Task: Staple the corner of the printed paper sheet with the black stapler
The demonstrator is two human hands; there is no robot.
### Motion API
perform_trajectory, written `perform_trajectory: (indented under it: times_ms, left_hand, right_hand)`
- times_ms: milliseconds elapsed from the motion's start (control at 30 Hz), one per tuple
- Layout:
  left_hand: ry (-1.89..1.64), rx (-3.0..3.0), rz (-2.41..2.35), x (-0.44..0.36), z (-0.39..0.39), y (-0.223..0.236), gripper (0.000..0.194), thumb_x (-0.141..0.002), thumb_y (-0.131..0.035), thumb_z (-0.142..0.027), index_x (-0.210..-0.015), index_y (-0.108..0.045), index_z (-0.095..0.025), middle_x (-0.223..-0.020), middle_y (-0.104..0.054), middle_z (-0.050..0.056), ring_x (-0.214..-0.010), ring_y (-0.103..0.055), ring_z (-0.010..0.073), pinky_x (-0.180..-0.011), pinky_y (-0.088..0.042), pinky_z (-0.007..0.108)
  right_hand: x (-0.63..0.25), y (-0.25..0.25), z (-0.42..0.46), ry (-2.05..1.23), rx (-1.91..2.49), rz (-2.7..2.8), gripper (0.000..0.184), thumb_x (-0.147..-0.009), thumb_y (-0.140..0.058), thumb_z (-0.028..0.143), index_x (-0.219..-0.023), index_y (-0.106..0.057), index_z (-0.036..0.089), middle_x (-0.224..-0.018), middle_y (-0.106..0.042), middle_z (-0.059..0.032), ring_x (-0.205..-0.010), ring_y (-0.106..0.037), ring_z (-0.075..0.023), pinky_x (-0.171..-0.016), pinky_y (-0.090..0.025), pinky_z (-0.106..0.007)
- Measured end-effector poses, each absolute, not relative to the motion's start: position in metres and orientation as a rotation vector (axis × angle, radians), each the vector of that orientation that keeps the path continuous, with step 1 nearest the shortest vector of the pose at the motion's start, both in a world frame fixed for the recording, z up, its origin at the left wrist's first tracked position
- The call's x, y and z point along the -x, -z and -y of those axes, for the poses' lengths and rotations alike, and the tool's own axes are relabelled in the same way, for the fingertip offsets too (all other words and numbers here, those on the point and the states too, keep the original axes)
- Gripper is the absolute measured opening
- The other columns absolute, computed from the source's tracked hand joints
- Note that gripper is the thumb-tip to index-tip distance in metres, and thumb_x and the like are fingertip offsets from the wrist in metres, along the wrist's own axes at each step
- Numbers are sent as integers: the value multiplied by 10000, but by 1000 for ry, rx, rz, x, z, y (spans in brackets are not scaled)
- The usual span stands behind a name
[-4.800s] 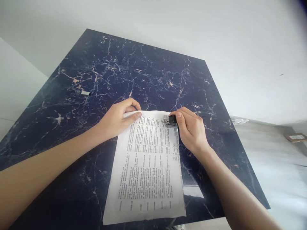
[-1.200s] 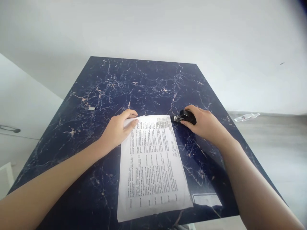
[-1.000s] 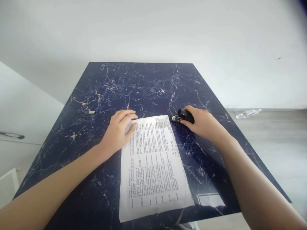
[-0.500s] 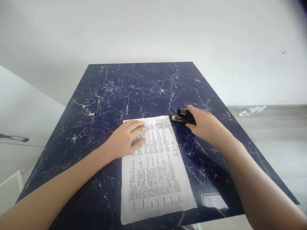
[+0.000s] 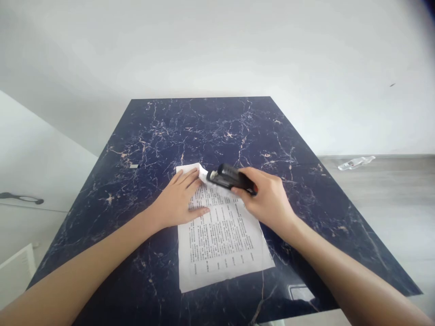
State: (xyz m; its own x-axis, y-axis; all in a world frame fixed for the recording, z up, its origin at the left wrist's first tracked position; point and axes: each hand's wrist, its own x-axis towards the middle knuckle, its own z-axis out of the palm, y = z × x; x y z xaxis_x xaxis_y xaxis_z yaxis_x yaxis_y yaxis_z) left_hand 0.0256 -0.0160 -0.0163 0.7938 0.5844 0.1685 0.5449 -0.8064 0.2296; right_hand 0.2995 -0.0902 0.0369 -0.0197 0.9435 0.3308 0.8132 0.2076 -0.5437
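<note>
Printed paper [image 5: 220,235] lies on the dark marbled table, its top edge bent up beside the stapler; whether it is one sheet or more I cannot tell. My left hand [image 5: 180,199] rests flat on its upper left part, fingers apart. In my right hand [image 5: 268,192] is a black stapler [image 5: 233,176], gripped at its rear end, with its front pointing left. The stapler lies over the paper's top right area, close to my left fingertips, and hides that corner. Whether paper sits between its jaws I cannot make out.
A small whitish piece [image 5: 133,166] lies on the table [image 5: 197,131] at the left. A rectangular pale reflection or object [image 5: 301,293] shows near the front right edge. Beyond the right edge, a clear plastic item [image 5: 356,162] is lower down. A white wall stands behind the table.
My right hand has carried the stapler left, from beside the paper's right corner to over its top part. The paper's top edge has bent up. My left hand stays on the paper.
</note>
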Motion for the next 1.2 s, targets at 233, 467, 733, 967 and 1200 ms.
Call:
perform_trajectory:
  times_ms: [233, 467, 733, 967, 1200]
  left_hand:
    - [-405, -2788, -889, -24, 18, 12, 715, -974, -618, -587, -1565, -449, -223, -1629, -452, 174, -1511, -404, 394, -1247, -271, 665]
    - [-456, -2816, -965, -25, 19, 7, 638, -964, -643, -520, -1526, -517, -244, -1393, -602, 157, -1318, -547, 404, -1155, -352, 703]
    - [-348, -2848, -783, -25, 18, 10, 537, -1062, -505, -363, -1585, -418, -277, -1659, -419, 109, -1558, -338, 352, -1260, -288, 613]
    - [-292, -2834, -745, -24, 15, 13, 594, -1073, -497, -356, -1646, -339, -348, -1722, -330, 57, -1605, -253, 340, -1283, -239, 636]
    - [-308, -2854, -750, -25, 17, 10, 553, -1053, -516, -336, -1599, -433, -299, -1698, -373, 94, -1585, -290, 370, -1266, -257, 656]
  right_hand:
    - [-312, -58, 97, 110, 1835, 1432, 315, -926, -641, 446, -1181, -624, 263, -979, -708, -104, -805, -665, -293, -740, -546, -470]
    - [-313, -52, 93, 35, 1826, 1416, 325, -932, -609, 488, -1149, -613, 245, -927, -668, -99, -765, -615, -270, -686, -515, -445]
    - [-312, -42, 85, -130, 1789, 1509, 239, -931, -599, 416, -1104, -611, 253, -957, -708, -74, -776, -630, -247, -688, -511, -403]
    - [-344, -20, 58, -182, 1900, 1535, 242, -864, -653, 389, -1052, -656, 236, -937, -744, -79, -813, -655, -279, -758, -486, -430]
    - [-350, -16, 52, -70, 1928, 1626, 341, -854, -681, 372, -1163, -627, 238, -1111, -728, -126, -1043, -632, -351, -857, -498, -490]
